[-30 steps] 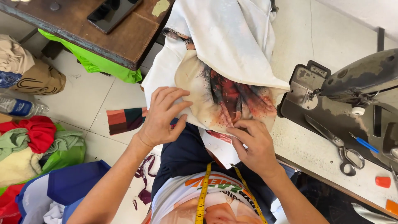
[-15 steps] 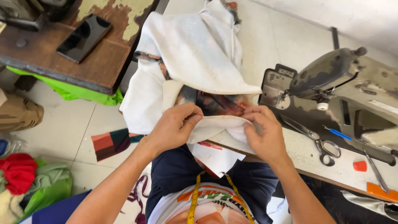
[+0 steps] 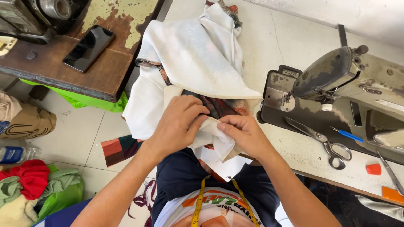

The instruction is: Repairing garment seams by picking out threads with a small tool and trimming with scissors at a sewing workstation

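Left hand [image 3: 179, 126] arches palm-down, fingers curled and pinching a folded edge of the white cloth [image 3: 198, 54]; right hand [image 3: 244, 132] meets it from the right, thumb and fingers closed on the same fold, both forearms rising from the bottom edge. The cloth lies heaped at the near edge of the pale sewing table [image 3: 290, 38], partly hanging over it. Left: wooden bench [image 3: 105, 80] with a dark phone [image 3: 88, 48], clothes pile [image 3: 33, 189] on tiled floor; right: sewing machine [image 3: 336, 75], scissors [image 3: 320, 141].
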